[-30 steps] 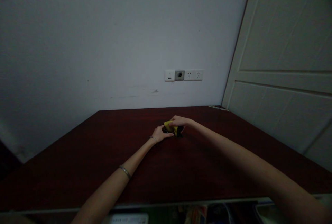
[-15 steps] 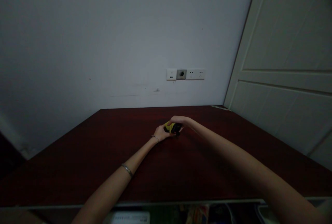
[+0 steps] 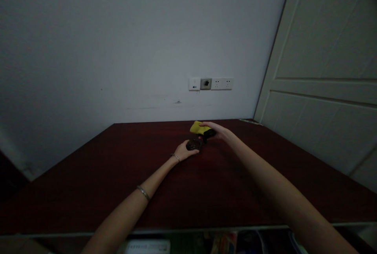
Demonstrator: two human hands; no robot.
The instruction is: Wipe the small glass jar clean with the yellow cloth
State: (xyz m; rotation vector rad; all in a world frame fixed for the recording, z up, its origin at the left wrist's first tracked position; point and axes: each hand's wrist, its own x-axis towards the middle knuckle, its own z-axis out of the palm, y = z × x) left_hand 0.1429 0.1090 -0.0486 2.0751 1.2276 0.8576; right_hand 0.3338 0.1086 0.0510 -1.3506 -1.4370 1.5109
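Both my arms reach far out over a dark red table [image 3: 97,183]. My left hand [image 3: 184,151] is closed round a small dark object [image 3: 193,144] that I cannot name, held just above the table. My right hand [image 3: 215,131] is a little farther back and higher, pinching a yellow piece [image 3: 199,128] with a dark part under it. The two hands are close together but apart. The room is dim and details of both objects are hard to make out.
A white wall stands behind the table with a row of sockets [image 3: 210,84] above the hands. A white panelled door [image 3: 326,81] closes the right side. Below the table's near edge, shelves hold several blurred items [image 3: 218,244].
The hands were pressed together on one yellow and black thing. Now they have come apart: the right hand has lifted the yellow piece up and back, the left keeps the dark piece.
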